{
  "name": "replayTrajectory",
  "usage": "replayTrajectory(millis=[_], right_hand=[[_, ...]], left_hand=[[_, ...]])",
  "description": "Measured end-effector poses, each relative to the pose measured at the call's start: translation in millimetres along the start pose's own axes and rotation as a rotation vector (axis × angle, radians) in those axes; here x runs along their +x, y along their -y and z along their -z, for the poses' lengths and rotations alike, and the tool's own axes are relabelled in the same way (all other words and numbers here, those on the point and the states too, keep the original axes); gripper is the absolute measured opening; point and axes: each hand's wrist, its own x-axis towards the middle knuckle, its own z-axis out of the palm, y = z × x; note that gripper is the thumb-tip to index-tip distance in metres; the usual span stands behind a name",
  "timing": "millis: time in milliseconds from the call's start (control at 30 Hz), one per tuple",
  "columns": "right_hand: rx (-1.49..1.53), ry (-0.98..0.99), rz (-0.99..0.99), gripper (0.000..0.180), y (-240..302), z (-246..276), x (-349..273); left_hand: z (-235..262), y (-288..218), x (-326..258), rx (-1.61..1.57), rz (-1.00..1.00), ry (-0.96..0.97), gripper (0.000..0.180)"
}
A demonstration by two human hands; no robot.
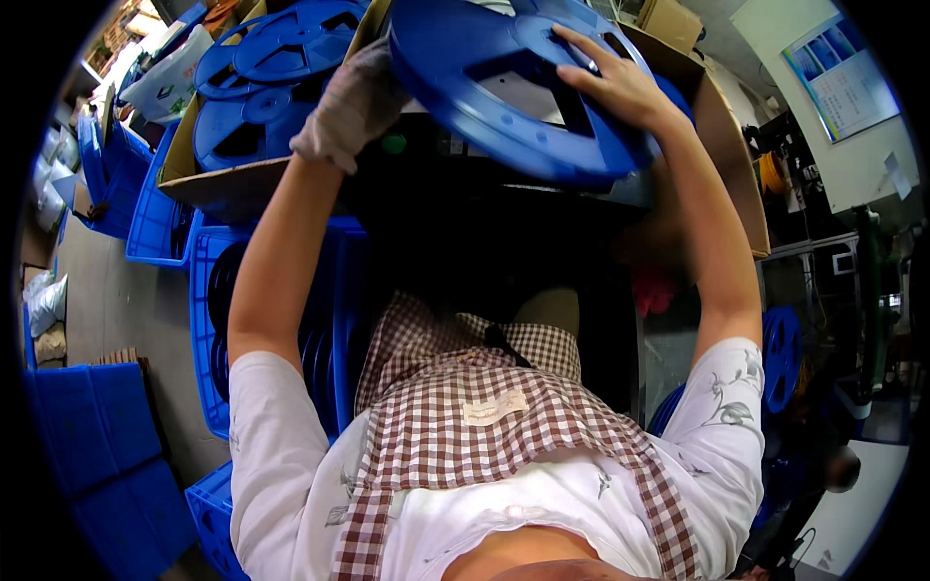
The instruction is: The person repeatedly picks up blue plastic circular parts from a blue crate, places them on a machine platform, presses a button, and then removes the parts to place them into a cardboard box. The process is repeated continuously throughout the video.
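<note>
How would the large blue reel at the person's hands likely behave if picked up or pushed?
The blue reel is probably stiff, since its broad disc shows no visible sag. Its large cutouts suggest it may be fairly light for its size. Its round outline could let it roll if stood on edge.

blue reel (535, 37), tilted | left hand (351, 108), gloved, at rim | right hand (625, 89), bare, over reel

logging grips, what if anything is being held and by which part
A large round blue plastic reel: the gloved left hand holds its left rim; the bare right hand lies over its face, near the hub.
</note>
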Motion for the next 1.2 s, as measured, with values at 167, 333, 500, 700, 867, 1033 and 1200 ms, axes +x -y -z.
replayTrajectory(millis=[167, 333, 500, 700, 867, 1033, 1200], right_hand=[[-0.083, 0.242, -0.211, 0.079, 7.8, 7.1, 94.4], [-0.086, 0.058, 0.114, 0.073, -10.0, -11.8, 124.5], [-0.113, 0.232, -0.033, 0.075, 5.4, 2.5, 101.0], [0.08, -0.316, 0.118, 0.066, -22.8, 19.8, 23.1], [0.485, -0.296, -0.266, 0.08, -84.0, -23.5, -118.9], [0.381, -0.353, -0.297, 0.079, -50.0, -54.5, -152.4], [0.157, -0.36, -0.206, 0.072, -43.2, -62.8, -147.7]], left_hand=[[21.3, 53.7, 56.0, 1.254, -0.09, 0.117, 0.025], [17.4, 64.0, 73.2, 2.025, -0.008, 0.504, 0.028], [17.7, 31.7, 45.1, 2.086, -0.297, 0.467, 0.044], [9.8, 1.4, -48.2, -0.26, 0.315, -0.323, 0.042], [-44.7, -40.8, -106.8, 0.366, 0.472, -0.407, 0.058], [-41.3, -36.2, -127.6, 0.476, 0.452, -0.412, 0.064], [-42.4, -28.6, -128.7, 0.346, 0.458, -0.478, 0.06]])
